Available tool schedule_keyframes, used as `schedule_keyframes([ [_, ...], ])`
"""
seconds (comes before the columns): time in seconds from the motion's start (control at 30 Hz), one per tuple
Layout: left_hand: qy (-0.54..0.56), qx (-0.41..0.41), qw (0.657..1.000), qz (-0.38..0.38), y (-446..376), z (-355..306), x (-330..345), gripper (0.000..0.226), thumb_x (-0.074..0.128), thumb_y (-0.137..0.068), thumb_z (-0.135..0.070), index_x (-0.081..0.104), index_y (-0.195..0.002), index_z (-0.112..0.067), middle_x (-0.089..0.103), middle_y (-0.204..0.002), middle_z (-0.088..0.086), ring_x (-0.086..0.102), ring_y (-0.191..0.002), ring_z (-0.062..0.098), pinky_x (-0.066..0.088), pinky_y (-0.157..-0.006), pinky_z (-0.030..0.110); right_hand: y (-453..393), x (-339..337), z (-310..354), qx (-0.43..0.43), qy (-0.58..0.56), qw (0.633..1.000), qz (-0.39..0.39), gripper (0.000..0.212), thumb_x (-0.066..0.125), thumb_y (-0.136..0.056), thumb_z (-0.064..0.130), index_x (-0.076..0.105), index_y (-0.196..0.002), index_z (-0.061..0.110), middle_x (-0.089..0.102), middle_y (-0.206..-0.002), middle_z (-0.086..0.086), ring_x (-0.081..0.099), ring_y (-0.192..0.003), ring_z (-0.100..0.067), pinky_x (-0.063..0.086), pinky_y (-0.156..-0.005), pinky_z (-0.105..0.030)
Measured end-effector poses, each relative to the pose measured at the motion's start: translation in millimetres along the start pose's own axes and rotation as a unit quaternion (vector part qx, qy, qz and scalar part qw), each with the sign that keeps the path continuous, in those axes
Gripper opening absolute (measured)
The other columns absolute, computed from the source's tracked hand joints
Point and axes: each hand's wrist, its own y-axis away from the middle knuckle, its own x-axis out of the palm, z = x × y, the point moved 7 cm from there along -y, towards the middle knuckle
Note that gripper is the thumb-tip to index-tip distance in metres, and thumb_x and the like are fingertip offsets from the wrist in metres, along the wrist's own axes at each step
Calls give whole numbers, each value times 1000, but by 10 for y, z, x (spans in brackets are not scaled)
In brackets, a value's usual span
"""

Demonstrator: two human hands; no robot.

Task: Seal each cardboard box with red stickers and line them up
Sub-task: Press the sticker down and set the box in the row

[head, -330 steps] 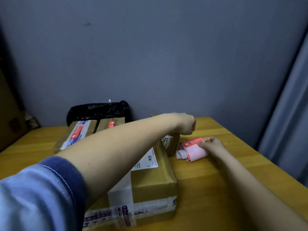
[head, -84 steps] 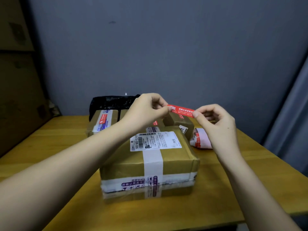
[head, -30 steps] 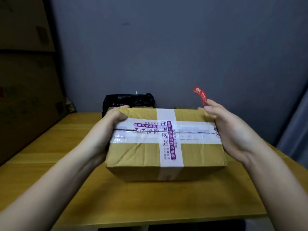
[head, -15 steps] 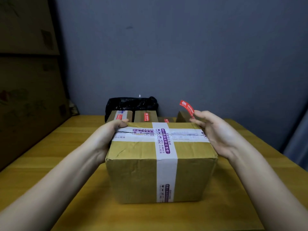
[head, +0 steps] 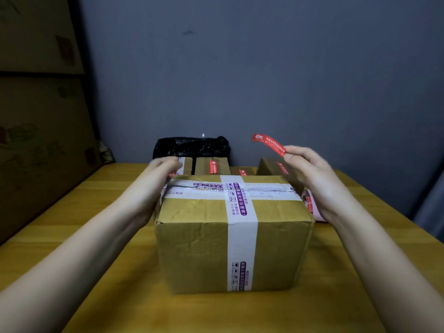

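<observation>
A large cardboard box, crossed with white tape printed in purple, stands on the wooden table in front of me. My left hand rests with straight fingers against the box's upper left edge. Just off the box's upper right corner, my right hand pinches one end of a red sticker; the strip's free end points up and to the left. Behind the big box stand several small cardboard boxes in a row, each with a red sticker on it.
A black plastic bag lies against the grey wall behind the small boxes. A pink and red wad of sticker sheets lies on the table to the right of the big box, partly behind my right wrist. Brown cardboard stands at the left.
The big box, tipped up a second ago, now stands flat on the table. My right hand has come off its side and risen a little with the red sticker.
</observation>
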Motion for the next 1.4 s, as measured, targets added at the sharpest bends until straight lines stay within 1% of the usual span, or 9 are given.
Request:
schedule_keyframes([
  [0.1,-91,208,973,-30,181,-408,52,23,57,-93,-25,56,-116,-24,58,-114,-15,55,-102,-4,40,-79,6,39,3,267,-89,58,994,-15,12,62,-91,24,70,-99,19,70,-95,2,63,-83,-4,46,-77,-19],
  [0.17,-114,281,953,-9,348,-640,158,21,62,-89,-28,63,-109,-22,65,-105,-14,60,-95,-6,43,-75,1,59,80,373,-108,67,992,2,9,65,-89,21,71,-91,14,69,-83,-6,60,-73,-12,45,-69,-23],
  [0.23,-161,308,937,18,391,-787,297,24,69,-82,-38,66,-102,-24,69,-92,-12,63,-87,-2,48,-77,11,65,152,436,-122,89,988,14,8,67,-87,20,72,-85,15,67,-73,5,58,-66,-4,45,-64,-16],
  [0.37,-207,307,929,18,401,-862,423,39,73,-68,-58,66,-90,-27,69,-77,-9,65,-75,7,53,-77,35,60,205,499,-126,85,988,15,6,70,-85,19,71,-81,14,63,-67,8,53,-57,-1,43,-57,-13],
  [0.6,-231,326,916,17,415,-857,517,19,69,-78,-44,64,-74,-27,65,-70,-10,58,-65,3,46,-62,22,67,244,574,-145,103,984,18,5,72,-83,18,71,-79,14,63,-66,6,50,-58,-4,41,-57,-19],
  [0.8,-252,341,905,-32,381,-896,442,19,62,-87,-37,65,-74,-23,66,-72,-10,61,-71,8,51,-68,31,42,255,561,-135,85,987,36,7,70,-84,16,71,-81,10,61,-57,14,48,-50,3,38,-50,-10],
  [1.07,-443,345,821,-102,426,-907,494,30,43,-95,-44,58,-81,-22,57,-66,-5,53,-68,18,41,-63,33,-46,350,454,-110,155,981,48,15,70,-85,26,69,-75,14,58,-51,14,48,-53,-5,41,-57,-18],
  [1.2,-512,344,783,-77,385,-866,551,28,40,-96,-43,55,-82,-25,56,-71,-5,49,-68,18,38,-66,31,-123,415,391,-94,267,957,63,21,68,-84,33,67,-69,18,65,-61,4,54,-62,-9,49,-75,-35],
  [1.4,-578,303,757,-23,207,-802,593,25,39,-96,-41,53,-81,-26,50,-68,-10,46,-72,17,34,-77,32,-196,527,347,-86,383,913,112,24,67,-82,41,64,-70,20,67,-71,5,56,-69,-12,47,-74,-33],
])
